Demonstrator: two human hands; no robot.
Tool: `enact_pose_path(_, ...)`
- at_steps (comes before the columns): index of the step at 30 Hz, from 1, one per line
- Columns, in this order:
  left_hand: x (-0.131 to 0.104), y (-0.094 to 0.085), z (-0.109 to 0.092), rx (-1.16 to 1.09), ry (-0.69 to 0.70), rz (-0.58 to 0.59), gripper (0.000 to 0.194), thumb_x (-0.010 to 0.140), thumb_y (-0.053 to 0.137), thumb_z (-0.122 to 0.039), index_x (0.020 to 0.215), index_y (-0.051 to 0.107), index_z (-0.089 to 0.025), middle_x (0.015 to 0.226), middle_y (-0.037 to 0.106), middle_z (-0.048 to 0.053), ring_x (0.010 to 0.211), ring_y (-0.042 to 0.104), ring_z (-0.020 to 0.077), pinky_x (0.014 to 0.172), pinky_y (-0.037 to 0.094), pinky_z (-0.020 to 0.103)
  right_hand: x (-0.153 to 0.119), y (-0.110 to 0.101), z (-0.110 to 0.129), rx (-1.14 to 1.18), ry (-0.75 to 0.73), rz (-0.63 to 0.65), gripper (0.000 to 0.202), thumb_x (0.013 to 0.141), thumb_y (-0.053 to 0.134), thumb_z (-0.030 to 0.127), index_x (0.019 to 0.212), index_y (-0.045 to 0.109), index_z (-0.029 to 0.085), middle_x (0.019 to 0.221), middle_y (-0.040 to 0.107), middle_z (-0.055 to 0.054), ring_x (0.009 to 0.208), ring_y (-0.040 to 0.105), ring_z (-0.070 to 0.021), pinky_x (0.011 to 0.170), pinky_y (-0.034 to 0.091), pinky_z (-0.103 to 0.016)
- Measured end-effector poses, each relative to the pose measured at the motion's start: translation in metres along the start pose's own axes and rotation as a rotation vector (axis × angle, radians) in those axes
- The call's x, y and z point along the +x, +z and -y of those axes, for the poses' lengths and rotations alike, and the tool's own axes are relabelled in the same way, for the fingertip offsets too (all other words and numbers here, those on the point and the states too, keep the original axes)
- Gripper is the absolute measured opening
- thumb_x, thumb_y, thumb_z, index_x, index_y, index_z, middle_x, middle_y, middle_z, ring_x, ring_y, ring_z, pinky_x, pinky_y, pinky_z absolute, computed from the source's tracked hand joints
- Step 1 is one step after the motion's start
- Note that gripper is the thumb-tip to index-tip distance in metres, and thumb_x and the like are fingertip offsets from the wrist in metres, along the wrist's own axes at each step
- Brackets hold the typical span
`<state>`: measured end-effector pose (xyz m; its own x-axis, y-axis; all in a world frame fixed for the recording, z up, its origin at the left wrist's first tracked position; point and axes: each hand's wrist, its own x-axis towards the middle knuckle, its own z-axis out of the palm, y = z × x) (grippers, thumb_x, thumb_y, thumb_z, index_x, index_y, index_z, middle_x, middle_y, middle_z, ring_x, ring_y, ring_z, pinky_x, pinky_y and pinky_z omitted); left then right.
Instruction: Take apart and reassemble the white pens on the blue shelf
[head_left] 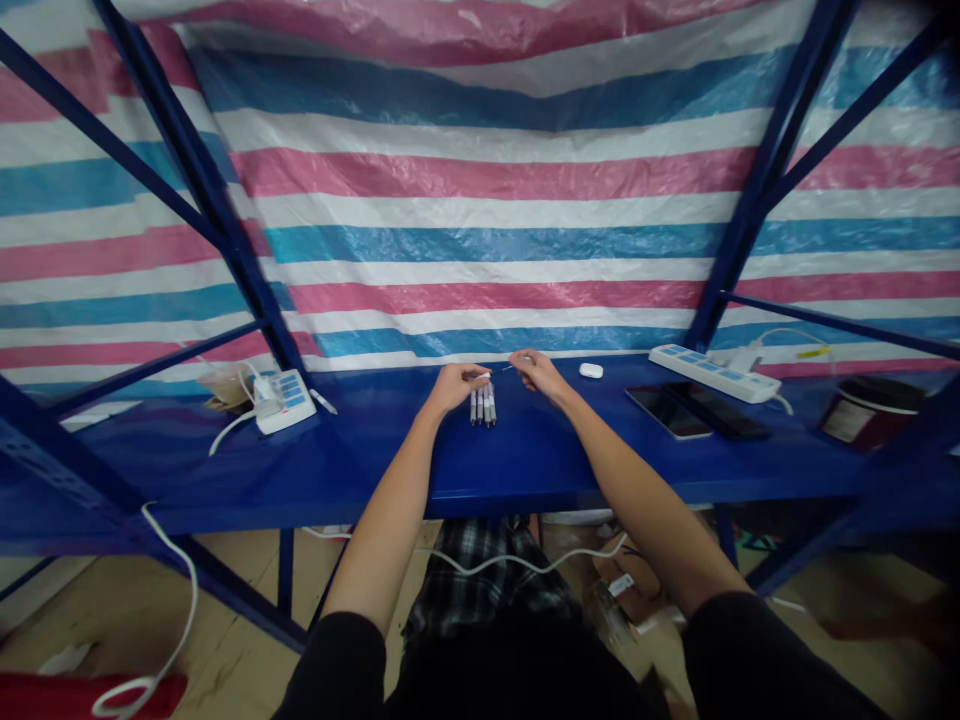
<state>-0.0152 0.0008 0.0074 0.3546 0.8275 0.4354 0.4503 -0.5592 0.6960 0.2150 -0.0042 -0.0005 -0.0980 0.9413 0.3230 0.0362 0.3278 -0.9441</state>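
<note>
Several slim grey-and-white pens (483,406) lie side by side on the blue table (510,465), their dark tips toward me. My left hand (457,385) is at the far end of the pens, its fingers closed round a small white piece. Just to the right, my right hand (538,372) is raised over the table with its fingers pinched on a thin dark item that points left toward my left hand. What exactly either hand holds is too small to name.
A white earphone case (591,370) lies right of my hands. Two phones (667,412) and a power strip (714,373) are farther right. At the left are another power strip (286,402) and a white pen (323,401). Blue posts frame both sides.
</note>
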Motion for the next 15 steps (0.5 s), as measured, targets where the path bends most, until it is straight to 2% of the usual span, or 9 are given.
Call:
enact_pose_path(2,0.001,-0.001,0.001,0.020,-0.012,-0.049,0.034,0.081,0.073,-0.033,0.107,0.080,-0.012,0.090,0.079,0.009,0.071,0.066,0.0187,0.073,0.051,0.030,0.005,-0.006,-0.004,0.051,0.032,-0.097,0.029,0.088,0.057,0.046,0.099,0.063,0.021,0.058,0.047,0.006,0.043,0.035,-0.0099,0.042,0.026,-0.022)
enact_pose_path(4,0.001,-0.002,0.002,0.040,-0.023,-0.088,0.032,0.080,0.073,-0.032,0.105,0.080,-0.013,0.091,0.079,0.009,0.072,0.066,0.0187,0.074,0.051,0.030,0.009,-0.012,-0.008,-0.056,-0.019,-0.115,0.025,0.087,0.058,0.043,0.092,0.066,0.020,0.066,0.056,0.002,0.049,0.043,-0.0113,0.046,0.033,-0.023)
enact_pose_path(7,0.000,-0.003,0.000,0.071,-0.015,-0.107,0.029,0.080,0.073,-0.031,0.103,0.080,-0.015,0.096,0.079,0.008,0.075,0.066,0.0196,0.076,0.051,0.031,0.010,-0.018,-0.012,-0.289,-0.199,-0.091,0.016,0.079,0.068,0.032,0.088,0.073,0.020,0.085,0.070,-0.004,0.077,0.061,-0.0180,0.069,0.048,-0.028)
enact_pose_path(9,0.000,-0.004,-0.001,0.098,-0.009,-0.108,0.028,0.081,0.073,-0.030,0.104,0.081,-0.015,0.096,0.079,0.008,0.077,0.066,0.0205,0.077,0.051,0.032,0.009,-0.017,-0.013,-0.367,-0.284,-0.086,0.016,0.076,0.071,0.028,0.089,0.075,0.020,0.095,0.074,-0.006,0.090,0.064,-0.0208,0.084,0.048,-0.032)
enact_pose_path(11,-0.001,-0.004,-0.003,0.126,-0.006,-0.114,0.027,0.081,0.073,-0.028,0.103,0.081,-0.015,0.095,0.079,0.008,0.080,0.066,0.0213,0.079,0.051,0.033,0.008,-0.016,-0.013,-0.387,-0.310,-0.091,0.018,0.074,0.073,0.027,0.090,0.075,0.020,0.096,0.075,-0.007,0.090,0.065,-0.0214,0.088,0.047,-0.034)
enact_pose_path(15,-0.002,-0.003,-0.003,0.148,0.007,-0.108,0.023,0.081,0.073,-0.025,0.101,0.081,-0.017,0.099,0.079,0.007,0.086,0.067,0.0224,0.083,0.051,0.033,0.007,-0.013,-0.011,-0.376,-0.292,-0.098,0.021,0.070,0.078,0.029,0.088,0.073,0.019,0.090,0.074,-0.005,0.085,0.065,-0.0215,0.084,0.048,-0.034)
